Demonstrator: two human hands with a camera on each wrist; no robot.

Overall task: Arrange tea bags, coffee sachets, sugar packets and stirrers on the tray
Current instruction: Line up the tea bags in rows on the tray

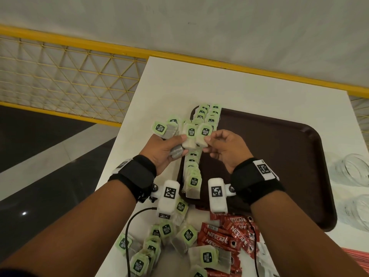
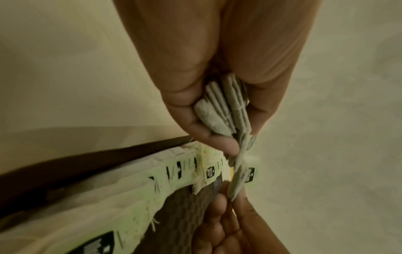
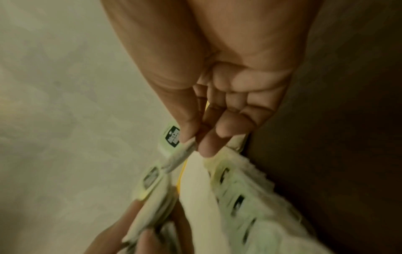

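Observation:
My left hand [image 1: 169, 148] grips a fanned bunch of tea bags [image 1: 179, 132] with green tags above the tray's left edge; the left wrist view shows that bunch [image 2: 224, 110] between thumb and fingers. My right hand [image 1: 219, 144] pinches one tea bag [image 1: 202, 136] at the bunch's right end, thumb and forefinger on it [image 3: 185, 153]. A row of tea bags [image 1: 194, 172] lies along the left side of the dark brown tray [image 1: 279, 148]. Loose tea bags [image 1: 165, 236] and red coffee sachets [image 1: 229, 234] lie on the white table near me.
Clear glass jars [image 1: 353, 170] lie at the table's right edge. Red stirrers [image 1: 357, 256] show at the lower right. A yellow mesh railing [image 1: 69, 76] runs behind the table, with dark floor to the left. Black cables [image 1: 131, 226] trail from the wrist cameras.

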